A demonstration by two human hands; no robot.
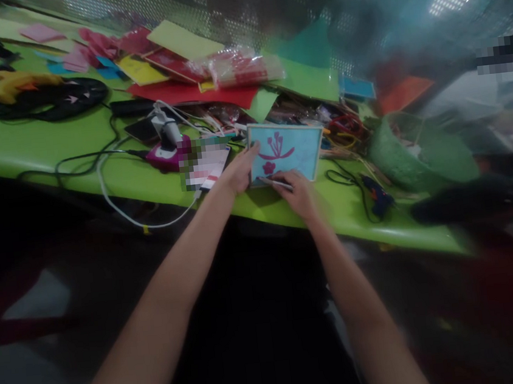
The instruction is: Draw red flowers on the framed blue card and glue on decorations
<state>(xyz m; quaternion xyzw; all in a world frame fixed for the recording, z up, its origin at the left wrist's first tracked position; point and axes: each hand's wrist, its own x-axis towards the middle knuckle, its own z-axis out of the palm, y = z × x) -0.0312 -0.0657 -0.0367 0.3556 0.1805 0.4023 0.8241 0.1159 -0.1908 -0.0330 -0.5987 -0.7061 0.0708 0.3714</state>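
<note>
Where the green table (3, 136) stretches well left of the fingers, one flat black item (86, 98) lies with one yellow piece (16, 86) resting on it. Closer to the left fingers sits one magenta power block (163, 157) with one white plug (166, 128) standing in it, then one phone (214, 166) just beside the left hand, a white cable (136, 225) running to its lower end. Beyond the fingertips, one plastic-wrapped bundle (248, 69) lies among coloured sheets (228, 97) too overlapped to count.

The left hand (241, 168) grips the left edge of one framed blue panel (304, 144), thumb in front; its hidden fingers' spread I cannot tell. Propped at a tilt, the panel rises above the right fingers and bears magenta shapes, one small flower among them. Bent fingers of the right hand (298, 190) pinch one white pen-like tool (278, 183), pointing left, and block part of the panel's lower edge; tip contact is unclear.

Right of those fingers lie one dark corded tool (379, 197) and, farther out, one green basket (432, 161).
</note>
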